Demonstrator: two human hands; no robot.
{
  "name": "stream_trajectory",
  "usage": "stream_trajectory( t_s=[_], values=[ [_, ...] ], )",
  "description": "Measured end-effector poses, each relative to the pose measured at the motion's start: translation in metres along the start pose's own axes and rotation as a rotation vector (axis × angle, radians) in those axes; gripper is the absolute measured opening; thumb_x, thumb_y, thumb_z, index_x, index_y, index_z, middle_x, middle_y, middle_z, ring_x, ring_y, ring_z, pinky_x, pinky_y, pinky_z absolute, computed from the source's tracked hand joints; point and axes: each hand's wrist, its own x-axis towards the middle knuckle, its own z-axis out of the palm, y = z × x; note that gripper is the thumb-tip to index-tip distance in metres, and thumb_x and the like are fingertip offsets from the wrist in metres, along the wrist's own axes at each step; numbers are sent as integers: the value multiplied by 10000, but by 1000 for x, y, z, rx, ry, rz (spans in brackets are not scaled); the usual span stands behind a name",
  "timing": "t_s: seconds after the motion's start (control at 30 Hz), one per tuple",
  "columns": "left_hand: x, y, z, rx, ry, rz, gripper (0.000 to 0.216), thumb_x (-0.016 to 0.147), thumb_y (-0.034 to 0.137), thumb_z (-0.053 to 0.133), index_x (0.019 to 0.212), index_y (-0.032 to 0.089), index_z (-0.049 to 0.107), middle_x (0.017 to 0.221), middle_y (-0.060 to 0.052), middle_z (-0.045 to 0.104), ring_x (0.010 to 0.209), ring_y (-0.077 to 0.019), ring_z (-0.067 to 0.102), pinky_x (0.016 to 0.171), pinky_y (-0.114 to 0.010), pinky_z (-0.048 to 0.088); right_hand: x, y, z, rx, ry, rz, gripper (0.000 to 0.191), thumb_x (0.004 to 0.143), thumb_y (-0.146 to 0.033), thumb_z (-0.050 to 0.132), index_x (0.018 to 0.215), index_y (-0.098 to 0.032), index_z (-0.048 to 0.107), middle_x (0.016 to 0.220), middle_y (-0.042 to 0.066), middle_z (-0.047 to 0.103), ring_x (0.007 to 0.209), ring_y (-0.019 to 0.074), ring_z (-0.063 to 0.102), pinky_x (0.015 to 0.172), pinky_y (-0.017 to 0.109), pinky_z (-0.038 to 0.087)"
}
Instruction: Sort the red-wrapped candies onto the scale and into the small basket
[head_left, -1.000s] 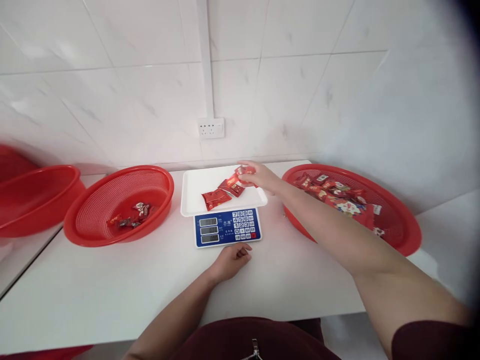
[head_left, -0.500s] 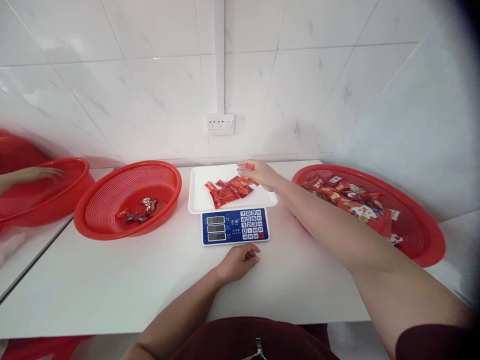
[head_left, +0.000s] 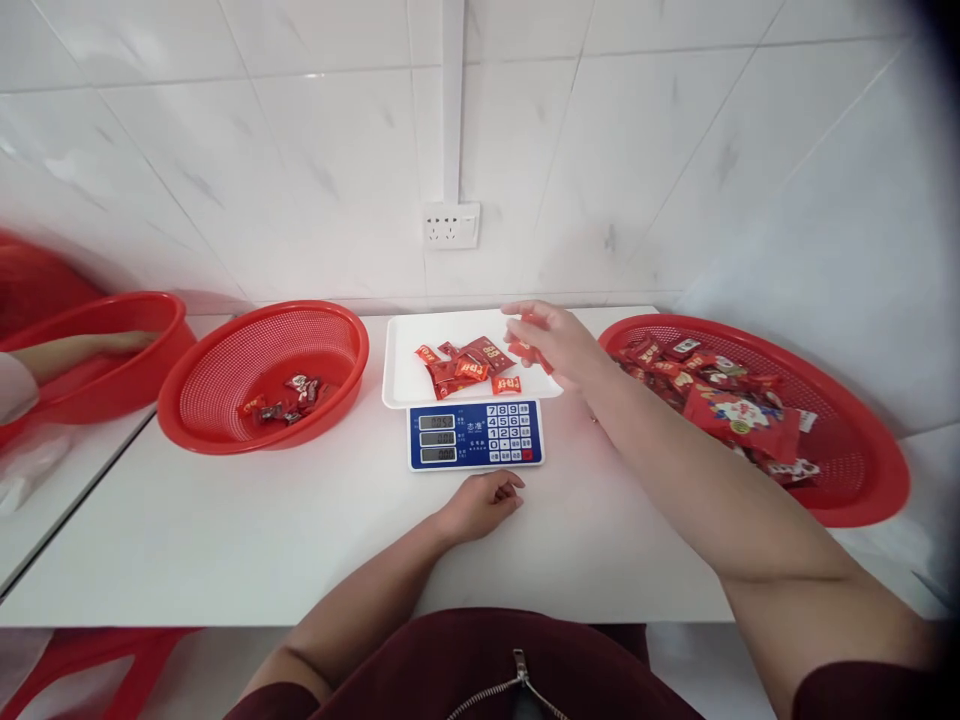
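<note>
My right hand (head_left: 559, 345) is over the right side of the white scale tray (head_left: 399, 385), its fingers closed around red-wrapped candies (head_left: 531, 352). How many it holds is partly hidden by the fingers. On the tray below lies a small pile of red candy packets (head_left: 471, 370), with one packet (head_left: 506, 384) a little apart at the front. The tray tops a scale with a blue keypad panel (head_left: 475, 436) and lit number displays. Just in front of the panel, my left hand (head_left: 480, 507) rests on the white table, loosely curled with thumb and index finger apart, holding nothing.
A red basket (head_left: 862, 490) of candy packets stands at the right, under my forearm. Another red basket (head_left: 217, 370) with a few candies is left of the scale. Further left, a co-worker's hand (head_left: 131, 343) reaches into a red basin (head_left: 176, 320). A tiled wall with a socket (head_left: 452, 226) rises behind.
My right hand has lifted slightly right, away from the pile, with candies in it. More packets lie on the tray, and the scale's top number has changed. My left hand stays by the scale.
</note>
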Motion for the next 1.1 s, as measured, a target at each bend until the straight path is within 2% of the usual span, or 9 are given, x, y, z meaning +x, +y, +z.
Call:
stream_trajectory(
  t_s=[0.17, 0.37, 0.47, 0.63, 0.7, 0.8, 0.9, 1.0, 1.1],
  values=[
    [0, -4, 1, 26, -17, -12, 227, 801, 325, 539, 978, 249, 659, 859, -59, 684, 805, -230, 638, 759, -368, 508, -41, 10, -6, 128, -52, 36, 300, 801, -335, 638, 1087, -260, 587, 710, -42, 605, 472, 60, 436, 407, 195, 356],
    [4, -6, 0, 65, -49, -45, 235, 795, 303, 547, 991, 214, 643, 839, -31, 667, 788, -196, 629, 750, -350, 518, -67, 13, -17, 338, -74, 188, 568, 688, -215, 715, 1204, -340, 517, 887, -28, 664, 676, 114, 558, 501, 219, 431],
    [5, -8, 0, 70, -57, -51, 238, 801, 302, 540, 996, 205, 635, 850, -29, 666, 796, -183, 625, 764, -339, 518, -71, 18, -20, 342, -69, 199, 558, 690, -253, 738, 1194, -340, 514, 857, -26, 668, 642, 113, 546, 489, 229, 416],
    [5, -9, 1, 73, -61, -57, 238, 799, 320, 542, 995, 214, 627, 873, -31, 670, 809, -180, 626, 776, -330, 522, -59, 34, -15, 168, -45, 109, 451, 705, -350, 750, 1096, -258, 545, 623, -67, 562, 512, 93, 482, 471, 235, 387],
    [5, -9, 0, 76, -64, -63, 234, 796, 327, 544, 989, 222, 625, 875, -29, 671, 811, -184, 631, 779, -334, 527, -45, 35, -10, 104, -48, 53, 413, 732, -374, 724, 1084, -247, 549, 633, -55, 565, 511, 94, 484, 476, 239, 405],
    [4, -7, 0, 86, -68, -66, 225, 798, 341, 540, 982, 240, 620, 886, -33, 676, 823, -194, 636, 787, -346, 531, -20, 26, -2, -29, 13, -51, 403, 791, -364, 656, 1161, -259, 534, 907, 42, 649, 645, 134, 571, 531, 272, 475],
    [4, -7, -1, 96, -68, -59, 221, 804, 344, 530, 988, 255, 614, 906, -41, 682, 837, -201, 638, 797, -353, 532, -8, 15, 2, -355, 218, -196, 461, 788, -302, 648, 1231, -251, 530, 1231, 106, 569, 744, 165, 600, 651, 345, 526],
    [3, -6, -1, 108, -79, -52, 226, 800, 340, 531, 993, 261, 617, 898, -48, 686, 822, -203, 642, 778, -348, 535, -25, 16, -1, -551, 293, -271, 372, 791, -295, 631, 1156, -230, 601, 1208, 95, 597, 686, 145, 581, 710, 365, 524],
    [3, -6, 0, 114, -90, -50, 240, 794, 348, 540, 999, 261, 627, 885, -48, 689, 810, -202, 647, 763, -340, 536, -66, 33, -10, -452, 133, -77, 287, 830, -385, 570, 1056, -224, 647, 957, 59, 671, 555, 116, 531, 538, 295, 483]
  ],
)
